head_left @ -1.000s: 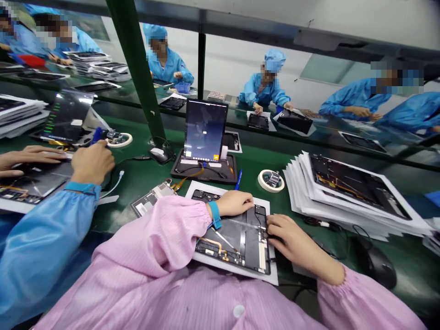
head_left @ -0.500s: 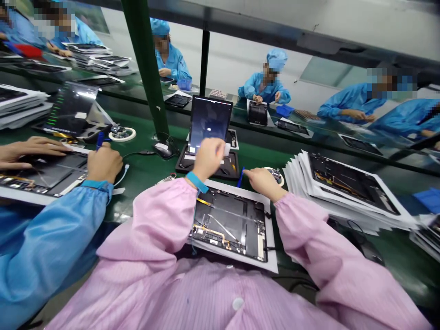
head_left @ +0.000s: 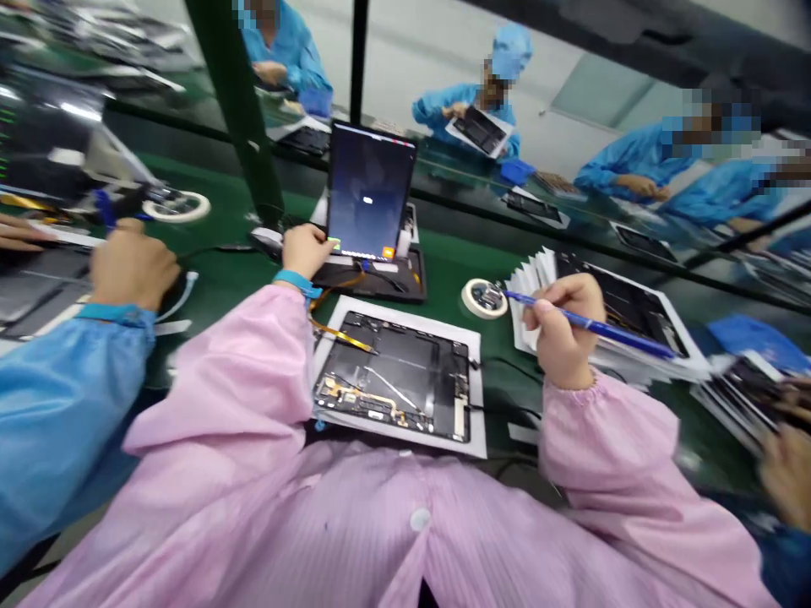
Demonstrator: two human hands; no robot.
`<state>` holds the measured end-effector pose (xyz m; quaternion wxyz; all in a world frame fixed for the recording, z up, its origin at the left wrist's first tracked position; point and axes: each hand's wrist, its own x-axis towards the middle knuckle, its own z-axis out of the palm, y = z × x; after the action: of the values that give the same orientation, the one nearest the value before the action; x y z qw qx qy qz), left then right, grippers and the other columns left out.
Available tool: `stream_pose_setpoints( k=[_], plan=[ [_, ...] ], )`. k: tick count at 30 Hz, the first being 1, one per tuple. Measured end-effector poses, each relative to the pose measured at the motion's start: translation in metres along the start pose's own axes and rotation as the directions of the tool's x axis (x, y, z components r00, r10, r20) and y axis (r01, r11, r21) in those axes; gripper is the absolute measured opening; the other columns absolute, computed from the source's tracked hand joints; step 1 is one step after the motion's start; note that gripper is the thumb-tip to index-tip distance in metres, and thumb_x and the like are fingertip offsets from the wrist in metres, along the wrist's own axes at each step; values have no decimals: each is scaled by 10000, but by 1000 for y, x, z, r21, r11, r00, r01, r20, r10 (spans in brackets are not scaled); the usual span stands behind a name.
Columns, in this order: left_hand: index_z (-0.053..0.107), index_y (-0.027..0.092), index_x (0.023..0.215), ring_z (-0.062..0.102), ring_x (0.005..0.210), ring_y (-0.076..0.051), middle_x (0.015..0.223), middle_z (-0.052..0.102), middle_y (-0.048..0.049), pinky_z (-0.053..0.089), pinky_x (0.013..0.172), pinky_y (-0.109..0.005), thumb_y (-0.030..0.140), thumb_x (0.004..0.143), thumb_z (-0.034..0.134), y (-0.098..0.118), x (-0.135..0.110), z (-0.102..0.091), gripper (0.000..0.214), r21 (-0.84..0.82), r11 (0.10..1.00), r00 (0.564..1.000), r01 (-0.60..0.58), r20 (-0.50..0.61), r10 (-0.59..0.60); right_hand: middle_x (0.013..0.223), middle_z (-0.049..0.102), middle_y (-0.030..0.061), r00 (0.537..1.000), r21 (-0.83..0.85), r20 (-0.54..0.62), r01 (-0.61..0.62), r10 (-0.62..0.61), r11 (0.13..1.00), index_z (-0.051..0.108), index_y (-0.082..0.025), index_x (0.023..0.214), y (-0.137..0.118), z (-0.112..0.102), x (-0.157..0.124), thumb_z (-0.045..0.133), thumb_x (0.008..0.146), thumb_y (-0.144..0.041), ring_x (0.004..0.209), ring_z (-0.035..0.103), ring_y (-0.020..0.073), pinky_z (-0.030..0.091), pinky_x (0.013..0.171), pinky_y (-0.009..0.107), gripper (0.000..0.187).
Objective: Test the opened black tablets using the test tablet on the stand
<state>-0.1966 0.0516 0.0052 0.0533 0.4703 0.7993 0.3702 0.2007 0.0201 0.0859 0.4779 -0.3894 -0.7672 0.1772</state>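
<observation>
At the green workbench (head_left: 234,291), the right hand (head_left: 561,325) gripped a blue pen (head_left: 624,340), while the left hand (head_left: 306,251) met the lower corner of an upright tablet (head_left: 367,190), its grip impossible to tell. That tablet stood in a dark tray (head_left: 405,287). Nearby, a tape ring (head_left: 485,298) held small parts (head_left: 487,296). An opened tablet panel (head_left: 393,371) lay on white paper (head_left: 475,405), beside a stack of sheets (head_left: 624,312).
</observation>
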Motion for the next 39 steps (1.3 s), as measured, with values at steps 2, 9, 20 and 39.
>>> stream_pose_setpoints(
  k=[2, 9, 20, 39],
  plan=[
    [612, 111, 972, 579, 995, -251, 1005, 660, -116, 387, 998, -406, 391, 749, 668, 11, -6, -7, 363, 37, 999, 998, -23, -56, 25, 625, 561, -22, 957, 194, 178, -261, 227, 946, 476, -229, 916, -2, 3, -25, 466, 870, -405, 550, 555, 155, 461, 568, 311, 183],
    [657, 180, 810, 609, 689, -172, 742, 681, -24, 452, 648, -261, 499, 775, 586, 75, -77, -32, 328, -161, 952, 713, -262, 632, 303, 443, 401, -98, 785, 356, 354, -616, 509, 703, 462, -211, 743, 39, 26, -90, 554, 824, -292, 394, 332, 77, 259, 424, 212, 147],
    [627, 201, 728, 553, 580, -142, 675, 649, 0, 346, 498, -228, 451, 652, 665, 66, -96, -28, 264, -33, 887, 323, -461, 925, 202, 582, 525, -51, 838, 125, 295, -510, 459, 851, 487, -218, 749, 39, 29, -101, 597, 834, -297, 508, 481, 110, 361, 506, 242, 160],
    [688, 188, 704, 584, 593, -138, 652, 670, 0, 414, 555, -209, 264, 649, 542, 66, -97, -28, 174, -118, 911, 192, -396, 959, 208, 644, 581, -24, 896, -1, 256, -374, 361, 928, 547, -209, 768, 28, 20, -79, 604, 858, -353, 548, 522, 122, 410, 542, 250, 179]
  ],
)
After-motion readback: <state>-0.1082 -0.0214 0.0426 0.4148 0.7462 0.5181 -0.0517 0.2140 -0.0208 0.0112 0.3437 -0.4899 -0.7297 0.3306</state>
